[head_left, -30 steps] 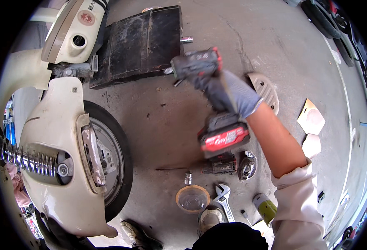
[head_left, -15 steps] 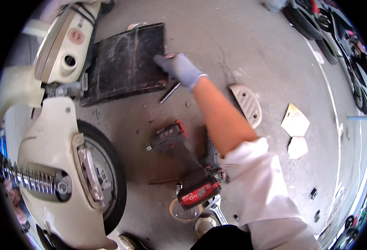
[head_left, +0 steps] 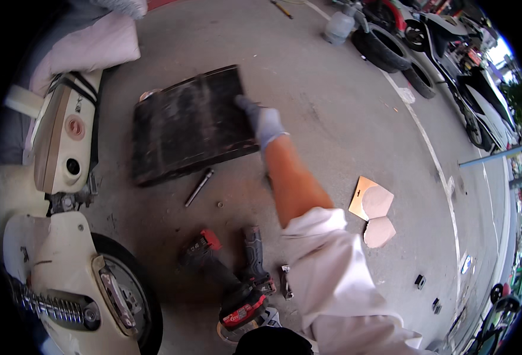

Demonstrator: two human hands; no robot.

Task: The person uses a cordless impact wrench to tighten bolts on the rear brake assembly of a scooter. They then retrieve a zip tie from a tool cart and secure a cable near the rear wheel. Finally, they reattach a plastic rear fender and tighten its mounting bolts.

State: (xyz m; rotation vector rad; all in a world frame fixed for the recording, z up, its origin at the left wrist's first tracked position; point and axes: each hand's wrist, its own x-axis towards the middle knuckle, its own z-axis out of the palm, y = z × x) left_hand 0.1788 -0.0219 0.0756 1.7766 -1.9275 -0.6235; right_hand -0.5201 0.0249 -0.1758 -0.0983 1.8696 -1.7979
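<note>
My right hand (head_left: 264, 121), in a grey glove, reaches forward and grips the right edge of a dark, worn flat board (head_left: 190, 127) lying on the concrete. My arm in a white rolled sleeve runs back to the lower edge. Behind the arm, two red-and-black cordless power tools lie on the floor, one (head_left: 200, 249) to the left and one (head_left: 250, 283) nearer me. A short metal rod (head_left: 198, 187) and a small washer (head_left: 219, 205) lie just below the board. My left hand is out of sight.
A cream scooter (head_left: 59, 142) with its rear wheel (head_left: 127, 290) and a chrome spring (head_left: 47, 305) fills the left side. Two cardboard pieces (head_left: 372, 202) lie on the right. Parked motorbikes (head_left: 444, 53) stand at the far right, and small parts lie by my knee.
My right hand held a power tool a second ago; the tool now lies on the floor. The hand has reached forward to the board's right edge.
</note>
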